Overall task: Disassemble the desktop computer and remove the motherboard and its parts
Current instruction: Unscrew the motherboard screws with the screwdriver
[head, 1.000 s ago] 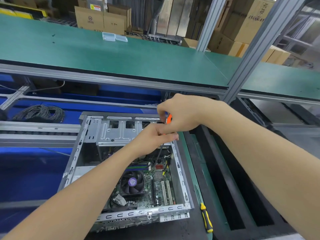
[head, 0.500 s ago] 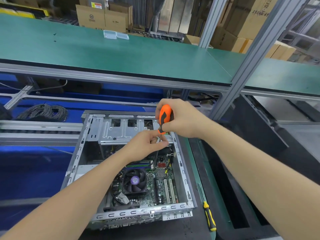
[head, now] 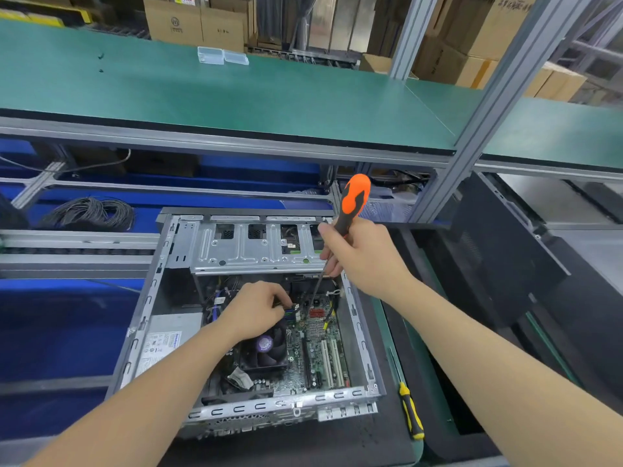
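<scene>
We list: open computer case (head: 145, 298) lying on the counter (head: 303, 446); left hand (head: 256, 311) inside it, fingers (head: 279, 298) curled over the motherboard (head: 318, 335), grasp we cannot tell; right hand (head: 364, 261) wrapped round orange screwdriver (head: 354, 198), shaft angled into the case; yellow screwdriver (head: 409, 411) beside.

1. The left hand (head: 256, 311) covers the middle of the motherboard (head: 298, 362). Its curled fingertips sit among cables, and whether they pinch anything cannot be told.
2. The right hand (head: 364, 261) wraps the orange screwdriver (head: 352, 200) and hides the lower handle. The tip of the shaft is lost among small board parts.
3. The drive cage (head: 256, 251) hides the far end of the computer case (head: 145, 315) interior.
4. The print on the power supply label (head: 161, 345) is too small to read.
5. Both forearms run off the bottom edge.
6. Cardboard boxes (head: 199, 25) are cut off by the top edge, and their markings are blurred.
</scene>
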